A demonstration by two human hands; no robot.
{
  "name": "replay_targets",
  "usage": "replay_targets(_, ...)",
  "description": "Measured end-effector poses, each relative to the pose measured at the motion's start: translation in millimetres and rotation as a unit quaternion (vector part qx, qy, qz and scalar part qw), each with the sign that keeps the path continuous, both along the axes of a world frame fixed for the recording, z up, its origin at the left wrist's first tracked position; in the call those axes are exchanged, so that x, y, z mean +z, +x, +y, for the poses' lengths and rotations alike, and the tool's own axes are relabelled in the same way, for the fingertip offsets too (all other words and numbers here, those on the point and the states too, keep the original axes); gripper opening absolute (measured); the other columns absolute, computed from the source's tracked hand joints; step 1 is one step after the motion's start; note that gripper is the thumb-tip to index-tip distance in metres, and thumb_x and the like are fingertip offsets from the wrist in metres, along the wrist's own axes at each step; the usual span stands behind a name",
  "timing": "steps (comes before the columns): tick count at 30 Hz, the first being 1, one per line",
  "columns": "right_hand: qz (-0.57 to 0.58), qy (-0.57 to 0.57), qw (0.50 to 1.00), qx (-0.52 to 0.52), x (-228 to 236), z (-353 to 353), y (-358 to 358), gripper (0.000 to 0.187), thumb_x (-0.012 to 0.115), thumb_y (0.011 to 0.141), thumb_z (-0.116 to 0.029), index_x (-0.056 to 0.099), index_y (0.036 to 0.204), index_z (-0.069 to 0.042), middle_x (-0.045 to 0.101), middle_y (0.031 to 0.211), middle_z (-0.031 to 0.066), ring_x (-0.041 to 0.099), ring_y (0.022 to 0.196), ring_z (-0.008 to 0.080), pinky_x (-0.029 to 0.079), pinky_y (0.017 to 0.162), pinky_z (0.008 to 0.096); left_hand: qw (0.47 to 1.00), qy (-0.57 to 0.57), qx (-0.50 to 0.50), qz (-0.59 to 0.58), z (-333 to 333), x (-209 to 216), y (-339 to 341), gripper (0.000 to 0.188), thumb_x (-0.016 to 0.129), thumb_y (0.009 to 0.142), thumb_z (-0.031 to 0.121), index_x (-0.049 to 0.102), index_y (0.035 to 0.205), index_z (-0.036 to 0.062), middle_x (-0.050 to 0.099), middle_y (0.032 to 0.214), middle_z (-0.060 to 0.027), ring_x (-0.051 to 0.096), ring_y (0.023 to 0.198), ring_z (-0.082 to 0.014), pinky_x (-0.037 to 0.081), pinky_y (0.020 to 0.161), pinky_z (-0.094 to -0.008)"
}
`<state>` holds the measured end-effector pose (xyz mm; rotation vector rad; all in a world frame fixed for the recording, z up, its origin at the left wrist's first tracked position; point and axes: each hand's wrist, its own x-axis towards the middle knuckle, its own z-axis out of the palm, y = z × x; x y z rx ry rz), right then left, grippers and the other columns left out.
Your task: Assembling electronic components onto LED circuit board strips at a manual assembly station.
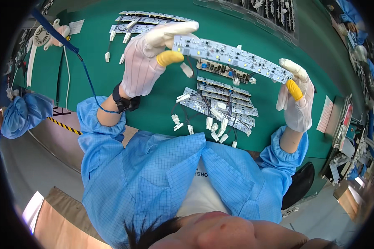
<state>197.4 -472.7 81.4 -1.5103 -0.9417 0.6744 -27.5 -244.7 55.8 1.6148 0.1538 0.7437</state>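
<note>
High in the middle of the frame, the gloved left hand (147,62) and right hand (297,97) each pinch one end of a long white light strip (232,58), fingers closed on it, holding it above a pile of similar strips (220,103) on the green table (153,108).
</note>
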Motion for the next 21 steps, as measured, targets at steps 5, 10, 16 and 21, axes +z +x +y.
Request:
replay_targets(5, 0.026, -0.016, 0.999, 0.012, 4.8, -0.6, -7.5, 0.069, 0.065, 0.081, -0.046, 0.051, 0.122, 0.009, 0.063, 0.090, 0.0092, 0.050, 0.047, 0.0056, 0.038, 0.049, 0.0148, 0.960, 0.197, 0.121, 0.158, 13.0, -4.7, 3.9, 0.040, 0.060, 0.092, 0.032, 0.062, 0.124, 0.0095, 0.066, 0.083, -0.0045, 0.051, 0.066, -0.0084, 0.044, 0.067, -0.0223)
replay_targets(10, 0.051, -0.031, 0.998, 0.000, 3.6, 2.5, -2.5, 0.044, 0.055, 0.091, -0.027, 0.054, 0.122, 0.005, 0.066, 0.087, 0.0137, 0.049, 0.042, 0.0062, 0.032, 0.040, 0.0172, 0.992, 0.002, 0.041, 0.115, 5.6, 3.3, -0.4, 0.045, 0.064, 0.090, 0.031, 0.061, 0.120, -0.0026, 0.068, 0.100, -0.0074, 0.059, 0.086, -0.0086, 0.048, 0.076, -0.0239)
replay_targets(16, 0.041, 0.027, 0.999, 0.023, -2.5, -2.4, 1.4, 0.043, 0.055, 0.091, -0.025, 0.054, 0.122, 0.004, 0.066, 0.086, 0.0122, 0.049, 0.042, 0.0062, 0.032, 0.040, 0.0171, 1.000, 0.002, 0.004, 0.013, 4.0, -10.0, 1.6, 0.054, 0.067, 0.087, 0.034, 0.058, 0.121, -0.0069, 0.065, 0.115, -0.0117, 0.062, 0.091, -0.0123, 0.050, 0.085, -0.0263)
replay_targets(21, 0.093, 0.093, 0.987, 0.096, -4.1, -0.7, -2.8, 0.070, 0.064, 0.082, -0.043, 0.049, 0.125, 0.011, 0.066, 0.083, 0.0117, 0.055, 0.046, 0.0092, 0.039, 0.044, 0.0168, 0.975, 0.091, 0.084, 0.183, 1.0, 10.2, 7.8, 0.048, 0.054, 0.095, 0.040, 0.057, 0.128, 0.0056, 0.071, 0.084, -0.0043, 0.061, 0.078, -0.0065, 0.045, 0.072, -0.0214)
